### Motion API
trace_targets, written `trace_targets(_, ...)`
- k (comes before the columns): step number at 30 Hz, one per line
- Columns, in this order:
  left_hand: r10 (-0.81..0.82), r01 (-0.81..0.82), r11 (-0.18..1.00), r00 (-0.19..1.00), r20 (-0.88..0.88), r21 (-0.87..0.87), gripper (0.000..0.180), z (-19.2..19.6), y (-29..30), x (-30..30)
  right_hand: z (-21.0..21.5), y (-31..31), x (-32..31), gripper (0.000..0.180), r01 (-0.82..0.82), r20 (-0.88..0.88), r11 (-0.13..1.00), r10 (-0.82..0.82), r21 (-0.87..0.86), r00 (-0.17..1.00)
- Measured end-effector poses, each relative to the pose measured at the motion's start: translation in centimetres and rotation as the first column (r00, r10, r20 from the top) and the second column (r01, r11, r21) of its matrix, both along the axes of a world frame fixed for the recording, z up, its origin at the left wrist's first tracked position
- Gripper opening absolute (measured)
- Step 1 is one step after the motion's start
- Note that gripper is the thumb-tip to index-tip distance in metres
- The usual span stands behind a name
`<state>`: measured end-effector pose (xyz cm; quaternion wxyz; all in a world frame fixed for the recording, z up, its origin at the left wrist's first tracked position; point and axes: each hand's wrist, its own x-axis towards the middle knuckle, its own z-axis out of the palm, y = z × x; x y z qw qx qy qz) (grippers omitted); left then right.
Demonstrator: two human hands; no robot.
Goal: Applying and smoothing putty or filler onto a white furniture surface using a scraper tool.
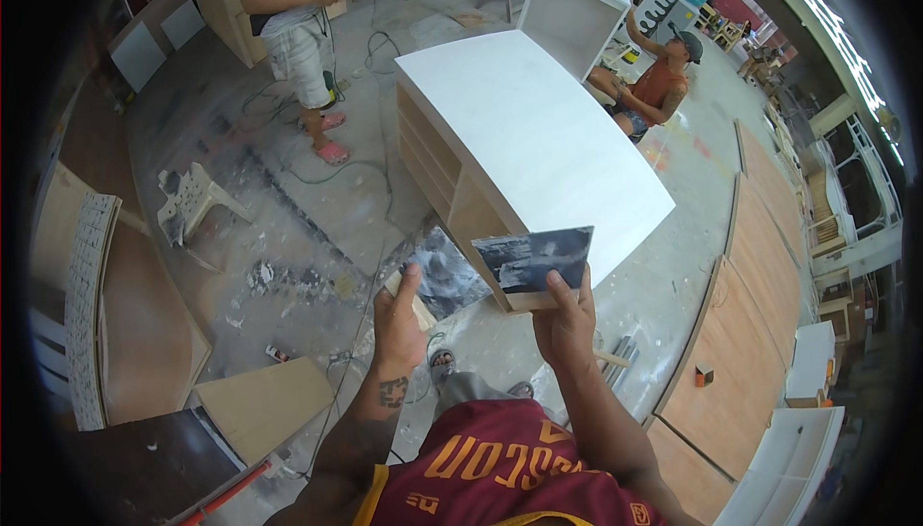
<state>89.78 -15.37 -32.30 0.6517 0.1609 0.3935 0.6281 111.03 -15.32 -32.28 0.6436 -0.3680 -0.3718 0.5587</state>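
Note:
My left hand [400, 324] is closed around the pale edge grip of a flat, putty-smeared spreader [444, 276], its blade streaked grey and white. In my right hand [564, 314] is a second spreader [534, 259], a dark rectangular blade with whitish smears and a pale lower edge; my thumb presses on its face. Both blades are raised in front of me, a small gap between them. Just beyond stands a white-topped cabinet [538, 122] with open wooden shelves on its left side. The right spreader overlaps the cabinet's near corner in view.
A person [288, 36] stands far left holding a tool; another person [663, 84] sits beside a white cabinet unit [574, 12]. A broken plastic chair [197, 199] and cables lie on the left floor. Wooden panels [740, 324] stretch along the right; a brown board [264, 411] lies lower left.

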Motion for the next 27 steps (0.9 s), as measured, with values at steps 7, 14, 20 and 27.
trace_targets(7, -0.065, 0.066, 0.998, 0.988, 0.139, 0.000, 0.030, -0.4, -0.2, 2.7, 1.6, -2.8, -0.2, 0.038, 0.311, 0.151, 0.943, -0.292, -0.122, 0.944)
trace_targets(14, -0.049, 0.045, 0.998, 0.996, 0.080, 0.045, 0.028, -0.5, -3.3, 2.1, 3.8, -4.2, 0.7, 0.052, 0.071, -0.278, 0.984, -0.115, -0.162, 0.954)
trace_targets(20, -0.002, -0.019, 0.997, 0.965, 0.262, 0.080, 0.026, 3.5, -7.1, 3.8, 6.4, -6.1, 2.1, 0.048, 0.092, -0.255, 0.996, -0.091, -0.008, 0.963)
trace_targets(27, -0.081, 0.067, 0.989, 0.991, 0.110, 0.130, 0.024, 5.3, -11.9, 9.9, 5.0, -12.2, 7.2, 0.047, 0.230, -0.161, 0.972, -0.220, 0.046, 0.962)
